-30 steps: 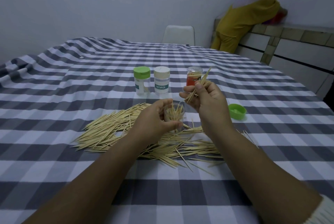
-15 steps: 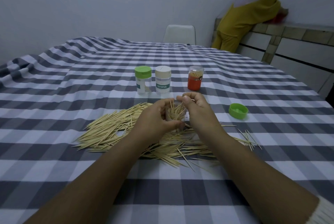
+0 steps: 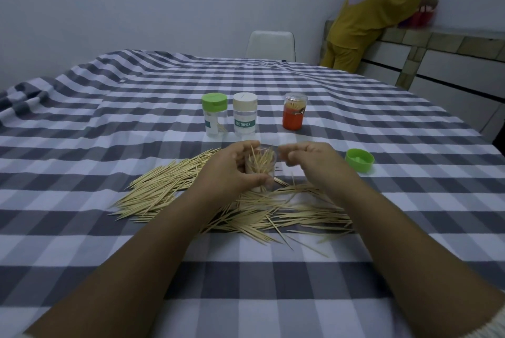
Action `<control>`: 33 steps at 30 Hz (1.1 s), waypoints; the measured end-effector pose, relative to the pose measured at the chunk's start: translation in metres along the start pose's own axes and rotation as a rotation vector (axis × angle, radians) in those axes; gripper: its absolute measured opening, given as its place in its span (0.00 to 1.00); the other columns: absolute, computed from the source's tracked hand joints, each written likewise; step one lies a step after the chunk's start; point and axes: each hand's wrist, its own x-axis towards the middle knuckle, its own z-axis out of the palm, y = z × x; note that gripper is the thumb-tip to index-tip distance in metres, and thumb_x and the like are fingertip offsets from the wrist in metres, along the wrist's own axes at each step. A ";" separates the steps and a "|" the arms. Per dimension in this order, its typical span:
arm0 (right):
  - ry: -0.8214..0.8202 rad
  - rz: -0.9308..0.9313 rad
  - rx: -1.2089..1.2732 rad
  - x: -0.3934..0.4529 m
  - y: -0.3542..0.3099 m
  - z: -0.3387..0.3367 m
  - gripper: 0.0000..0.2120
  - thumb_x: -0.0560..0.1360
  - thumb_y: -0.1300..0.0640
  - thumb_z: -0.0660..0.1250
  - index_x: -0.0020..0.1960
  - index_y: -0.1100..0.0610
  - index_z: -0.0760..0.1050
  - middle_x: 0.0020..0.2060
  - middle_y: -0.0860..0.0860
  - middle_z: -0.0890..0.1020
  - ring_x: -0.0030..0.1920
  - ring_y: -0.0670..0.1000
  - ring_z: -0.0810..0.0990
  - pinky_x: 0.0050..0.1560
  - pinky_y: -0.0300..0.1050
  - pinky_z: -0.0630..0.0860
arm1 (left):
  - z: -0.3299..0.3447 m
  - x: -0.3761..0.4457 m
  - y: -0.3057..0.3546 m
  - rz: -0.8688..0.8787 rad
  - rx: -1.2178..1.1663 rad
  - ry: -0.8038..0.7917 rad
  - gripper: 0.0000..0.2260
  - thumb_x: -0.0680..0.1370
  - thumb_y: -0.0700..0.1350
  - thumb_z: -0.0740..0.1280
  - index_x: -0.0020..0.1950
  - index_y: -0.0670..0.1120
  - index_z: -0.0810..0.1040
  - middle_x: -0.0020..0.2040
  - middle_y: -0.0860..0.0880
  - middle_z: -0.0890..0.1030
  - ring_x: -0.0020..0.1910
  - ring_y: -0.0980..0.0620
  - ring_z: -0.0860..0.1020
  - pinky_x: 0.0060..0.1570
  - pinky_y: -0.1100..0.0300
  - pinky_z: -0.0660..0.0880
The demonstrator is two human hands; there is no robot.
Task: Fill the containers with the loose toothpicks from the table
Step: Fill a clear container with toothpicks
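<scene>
1. Holding the clear container [image 3: 261,168] upright with my left hand [image 3: 232,173], fingers and thumb curled round its wall, I keep it just above the loose toothpicks [image 3: 218,201] spread on the checked tablecloth [image 3: 109,124].
2. A loose bunch of toothpicks stands inside it at mixed angles, tips poking above the rim; by my reckoning it is only partly filled.
3. My right hand [image 3: 311,163] sits just beside the container's mouth with the fingers curled in. I cannot tell whether it pinches any toothpicks; none show plainly.
4. The step in hand, as I judge it, is feeding toothpicks into this container.
5. Next I need another small bundle from the pile near my right wrist, gathered parallel so it drops in cleanly without catching on the tilted ones.
6. Behind stand three more containers: a green-capped one [image 3: 215,115], a white-capped one [image 3: 245,116] and an orange one [image 3: 294,111].
7. A green lid [image 3: 359,160] lies apart to the right, probably for this container once full.
</scene>
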 end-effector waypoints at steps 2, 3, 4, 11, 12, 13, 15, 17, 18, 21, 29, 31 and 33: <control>-0.156 0.014 -0.240 -0.005 0.002 -0.008 0.13 0.78 0.61 0.60 0.59 0.54 0.78 0.54 0.45 0.79 0.53 0.44 0.75 0.47 0.36 0.70 | -0.004 0.000 0.000 -0.002 0.004 0.003 0.36 0.64 0.42 0.79 0.69 0.49 0.70 0.61 0.54 0.79 0.55 0.59 0.79 0.55 0.60 0.77; -0.242 0.001 -0.356 -0.007 0.002 -0.009 0.13 0.78 0.60 0.61 0.60 0.53 0.78 0.54 0.45 0.78 0.53 0.44 0.75 0.50 0.37 0.70 | -0.006 0.000 0.001 -0.005 0.001 0.005 0.36 0.64 0.41 0.79 0.69 0.49 0.69 0.61 0.54 0.78 0.55 0.59 0.79 0.54 0.62 0.77; -0.316 -0.021 -0.450 -0.009 0.002 -0.008 0.14 0.78 0.58 0.63 0.62 0.51 0.77 0.55 0.45 0.79 0.53 0.45 0.76 0.53 0.39 0.71 | -0.007 0.000 0.001 -0.007 -0.006 0.007 0.35 0.65 0.40 0.78 0.69 0.49 0.69 0.61 0.53 0.78 0.55 0.60 0.79 0.53 0.64 0.77; -0.521 -0.116 -0.646 -0.014 0.000 0.005 0.36 0.67 0.38 0.71 0.71 0.46 0.66 0.58 0.46 0.73 0.58 0.46 0.72 0.63 0.48 0.70 | -0.013 0.002 0.000 -0.012 -0.016 0.015 0.36 0.65 0.41 0.78 0.70 0.48 0.68 0.63 0.52 0.77 0.56 0.60 0.78 0.50 0.68 0.77; -0.510 -0.134 -0.693 -0.016 0.000 0.008 0.39 0.64 0.35 0.71 0.71 0.46 0.65 0.59 0.46 0.71 0.60 0.47 0.69 0.64 0.48 0.69 | -0.013 0.002 0.000 -0.011 -0.015 0.015 0.36 0.65 0.41 0.78 0.70 0.48 0.68 0.63 0.52 0.77 0.56 0.60 0.78 0.51 0.68 0.77; -0.495 -0.158 -0.760 -0.017 0.001 0.011 0.42 0.63 0.33 0.71 0.72 0.46 0.64 0.60 0.46 0.69 0.62 0.47 0.66 0.65 0.49 0.67 | -0.014 0.002 -0.001 -0.009 -0.007 0.015 0.36 0.65 0.41 0.78 0.70 0.48 0.68 0.63 0.52 0.77 0.57 0.60 0.78 0.52 0.68 0.76; -0.461 -0.218 -0.873 -0.021 0.001 0.019 0.43 0.61 0.30 0.69 0.71 0.46 0.64 0.61 0.46 0.66 0.64 0.48 0.62 0.66 0.49 0.64 | -0.014 0.003 -0.002 -0.004 0.022 0.019 0.36 0.65 0.42 0.78 0.70 0.48 0.68 0.64 0.51 0.76 0.58 0.59 0.77 0.56 0.64 0.76; -0.430 -0.270 -0.891 -0.023 -0.001 0.023 0.38 0.64 0.32 0.69 0.69 0.46 0.67 0.61 0.46 0.67 0.63 0.48 0.62 0.65 0.48 0.63 | -0.014 0.004 -0.003 -0.005 0.033 0.020 0.36 0.64 0.43 0.78 0.70 0.48 0.69 0.64 0.50 0.77 0.59 0.58 0.77 0.59 0.59 0.76; -0.426 -0.291 -0.891 -0.024 -0.002 0.024 0.33 0.66 0.34 0.68 0.67 0.46 0.70 0.61 0.46 0.68 0.63 0.48 0.63 0.64 0.48 0.63 | -0.014 0.004 -0.003 -0.005 0.034 0.019 0.36 0.64 0.43 0.78 0.70 0.48 0.69 0.64 0.50 0.77 0.59 0.57 0.77 0.60 0.57 0.76; -0.416 -0.342 -0.926 -0.023 -0.003 0.025 0.21 0.73 0.40 0.65 0.64 0.46 0.73 0.61 0.47 0.71 0.62 0.49 0.66 0.62 0.49 0.64 | -0.014 0.005 -0.004 -0.007 0.030 0.016 0.36 0.64 0.43 0.78 0.70 0.47 0.68 0.64 0.50 0.77 0.59 0.57 0.77 0.59 0.58 0.76; -0.333 -0.456 -1.173 -0.019 -0.005 0.030 0.15 0.79 0.55 0.60 0.64 0.47 0.73 0.60 0.49 0.75 0.59 0.53 0.71 0.54 0.46 0.65 | -0.014 0.005 -0.003 -0.015 0.021 0.006 0.37 0.64 0.43 0.78 0.70 0.47 0.68 0.66 0.49 0.75 0.62 0.56 0.75 0.61 0.57 0.74; -0.304 -0.428 -1.155 -0.019 -0.005 0.025 0.13 0.79 0.56 0.59 0.62 0.47 0.74 0.55 0.51 0.78 0.55 0.53 0.73 0.52 0.46 0.67 | -0.014 0.005 -0.003 -0.017 0.025 0.008 0.38 0.63 0.44 0.78 0.70 0.47 0.68 0.67 0.49 0.75 0.63 0.56 0.75 0.62 0.56 0.74; -0.301 -0.339 -1.018 -0.019 -0.008 0.017 0.10 0.79 0.56 0.59 0.55 0.49 0.77 0.49 0.52 0.79 0.51 0.54 0.76 0.49 0.46 0.70 | -0.014 0.004 -0.003 -0.018 0.030 0.009 0.39 0.61 0.46 0.78 0.70 0.48 0.68 0.67 0.50 0.74 0.63 0.56 0.75 0.62 0.56 0.74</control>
